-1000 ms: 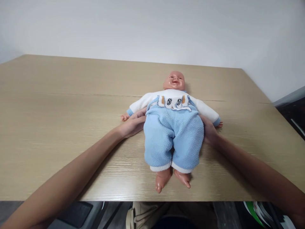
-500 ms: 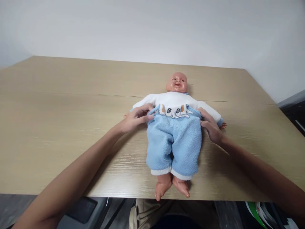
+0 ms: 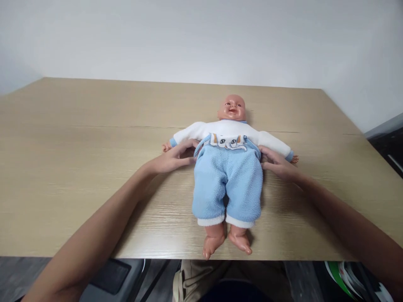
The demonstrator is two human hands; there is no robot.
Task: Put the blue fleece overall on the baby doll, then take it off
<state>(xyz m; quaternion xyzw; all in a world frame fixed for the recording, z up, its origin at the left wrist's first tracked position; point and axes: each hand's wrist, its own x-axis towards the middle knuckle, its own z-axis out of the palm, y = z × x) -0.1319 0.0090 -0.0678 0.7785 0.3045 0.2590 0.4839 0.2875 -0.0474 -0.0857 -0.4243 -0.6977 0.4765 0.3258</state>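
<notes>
A bald baby doll [image 3: 233, 107] lies on its back on the wooden table, arms spread and bare feet near the front edge. It wears a white long-sleeved top [image 3: 220, 128] and light blue fleece trousers [image 3: 227, 176] with an elephant design at the waist. My left hand [image 3: 176, 158] is closed at the left side of the waist, its fingertips partly behind the blue cloth. On the right side, my right hand [image 3: 277, 163] is closed against the trousers' waist, its fingertips also partly hidden.
The wooden table [image 3: 94, 167] reaches to a pale wall [image 3: 189, 42]. Below its front edge are a grey object with a dark panel [image 3: 111, 276] on the left and green and white items [image 3: 341, 279] on the right. A dark object [image 3: 388, 144] stands at the right.
The trousers' waist has moved up slightly over the white top, and its sides have drawn inward. Both hands sit closer to the doll's body. The feet are a little farther from the front edge.
</notes>
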